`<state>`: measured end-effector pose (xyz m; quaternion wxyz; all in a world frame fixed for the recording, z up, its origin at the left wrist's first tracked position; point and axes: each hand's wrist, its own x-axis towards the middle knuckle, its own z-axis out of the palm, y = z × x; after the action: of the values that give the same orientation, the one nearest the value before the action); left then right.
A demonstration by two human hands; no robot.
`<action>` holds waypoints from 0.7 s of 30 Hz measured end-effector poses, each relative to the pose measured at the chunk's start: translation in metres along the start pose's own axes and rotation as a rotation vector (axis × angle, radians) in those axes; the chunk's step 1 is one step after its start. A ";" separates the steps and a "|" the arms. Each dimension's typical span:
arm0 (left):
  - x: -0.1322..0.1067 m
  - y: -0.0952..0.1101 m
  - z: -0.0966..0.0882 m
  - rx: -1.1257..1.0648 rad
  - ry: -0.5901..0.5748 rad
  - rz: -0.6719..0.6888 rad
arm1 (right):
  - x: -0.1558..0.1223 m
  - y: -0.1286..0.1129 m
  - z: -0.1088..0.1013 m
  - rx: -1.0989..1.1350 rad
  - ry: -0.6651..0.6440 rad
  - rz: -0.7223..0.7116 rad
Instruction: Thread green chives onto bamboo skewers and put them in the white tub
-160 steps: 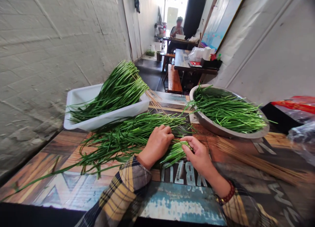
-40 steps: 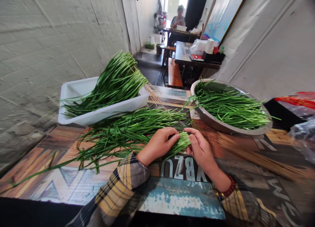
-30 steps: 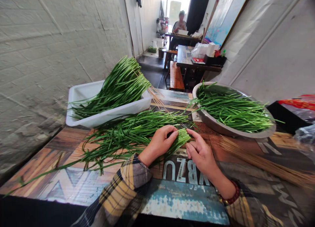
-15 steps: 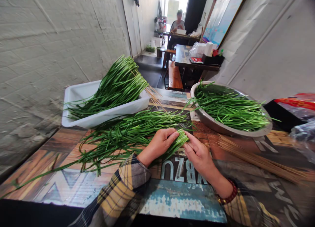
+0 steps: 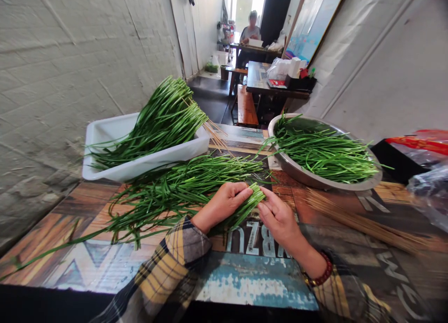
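Note:
My left hand [image 5: 226, 202] is closed around a small bundle of garlic chives [image 5: 250, 204], its thumb lying along the pale stem ends. At those ends the fingers of my right hand [image 5: 280, 218] pinch the side of the bundle. The bundle slants down to the left, its leaves partly hidden beneath my left hand. Just beyond lies a loose pile of chives [image 5: 199, 178] on the table. Farther left, skewered chives [image 5: 171, 110] are heaped in a white tray [image 5: 161, 163], with bare skewer ends sticking out to the right.
A metal basin [image 5: 297, 173] at the right holds more chives [image 5: 329, 155]. Thin wooden skewers [image 5: 360, 222] lie in front of it. Plastic bags [image 5: 430, 187] sit at the far right edge. A person [image 5: 251, 31] sits at a distant table, beyond a bench [image 5: 247, 106].
The view has shifted slightly, so everything sits a little farther left. Both hands remain at the bundle, with only slight finger movement at the stem ends.

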<state>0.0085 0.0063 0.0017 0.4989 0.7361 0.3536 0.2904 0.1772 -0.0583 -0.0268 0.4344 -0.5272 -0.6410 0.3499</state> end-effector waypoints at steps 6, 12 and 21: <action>0.000 0.001 0.002 -0.012 -0.021 -0.003 | 0.000 -0.002 0.000 0.009 -0.005 0.020; 0.001 0.000 0.001 0.004 -0.017 0.008 | 0.000 -0.001 0.000 0.036 -0.019 0.017; -0.002 0.002 0.007 0.153 0.011 0.053 | 0.005 -0.001 -0.009 0.193 -0.081 0.084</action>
<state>0.0131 0.0008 0.0008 0.4315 0.7795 0.3578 0.2797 0.1848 -0.0534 -0.0214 0.4419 -0.4946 -0.5987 0.4490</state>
